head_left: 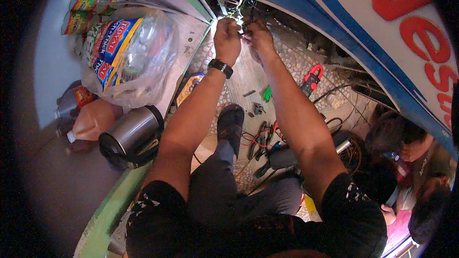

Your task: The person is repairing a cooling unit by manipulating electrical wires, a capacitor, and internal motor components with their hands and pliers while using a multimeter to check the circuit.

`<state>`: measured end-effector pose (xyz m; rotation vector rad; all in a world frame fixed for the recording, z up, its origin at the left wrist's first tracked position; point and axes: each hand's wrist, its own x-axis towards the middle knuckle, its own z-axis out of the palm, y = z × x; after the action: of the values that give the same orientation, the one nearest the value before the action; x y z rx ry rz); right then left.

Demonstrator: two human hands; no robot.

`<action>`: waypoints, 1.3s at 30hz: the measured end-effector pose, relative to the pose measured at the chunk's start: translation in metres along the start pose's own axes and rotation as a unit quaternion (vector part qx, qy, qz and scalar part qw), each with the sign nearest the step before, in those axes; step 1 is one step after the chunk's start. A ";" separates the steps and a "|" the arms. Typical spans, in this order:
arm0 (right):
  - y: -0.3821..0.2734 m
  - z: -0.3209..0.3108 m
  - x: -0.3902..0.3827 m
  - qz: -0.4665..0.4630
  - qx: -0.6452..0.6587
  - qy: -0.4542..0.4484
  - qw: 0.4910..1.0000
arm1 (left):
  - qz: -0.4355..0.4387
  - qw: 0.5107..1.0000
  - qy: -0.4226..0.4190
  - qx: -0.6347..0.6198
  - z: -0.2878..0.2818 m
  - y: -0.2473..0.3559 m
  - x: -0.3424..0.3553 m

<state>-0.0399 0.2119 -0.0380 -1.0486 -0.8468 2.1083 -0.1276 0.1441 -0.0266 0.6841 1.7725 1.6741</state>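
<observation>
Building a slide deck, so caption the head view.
Left hand and right hand near lit wires, red meter on the floor.

At twelve o'clock, the bare left hand (227,42) and bare right hand (259,39) curl close together beside thin, brightly lit wires (233,5). A red-and-black clamp meter (311,80) lies at two, a clear plastic bag (146,50) at ten, a black-and-silver cylindrical metal jug (133,133) near nine.
</observation>
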 end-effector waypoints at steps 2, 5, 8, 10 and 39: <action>-0.004 0.003 0.001 -0.030 -0.017 0.003 0.999 | -0.032 0.997 -0.068 0.019 -0.003 0.005 -0.003; -0.005 0.007 0.000 -0.007 0.018 -0.001 1.000 | 0.065 0.991 -0.085 0.083 -0.009 -0.003 -0.004; -0.009 0.000 -0.001 -0.016 -0.026 -0.039 0.999 | 0.071 0.991 -0.071 0.093 -0.008 -0.009 0.001; -0.012 0.009 -0.013 -0.027 -0.009 0.011 1.000 | 0.051 0.992 -0.073 0.088 -0.009 -0.009 0.002; -0.037 0.000 -0.041 -0.143 -0.552 -0.016 0.822 | -0.241 0.957 -0.152 -0.050 0.005 0.046 0.008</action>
<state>-0.0109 0.2026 0.0087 -1.2712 -2.2061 1.2691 -0.1309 0.1568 0.0188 0.3952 1.4746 1.2425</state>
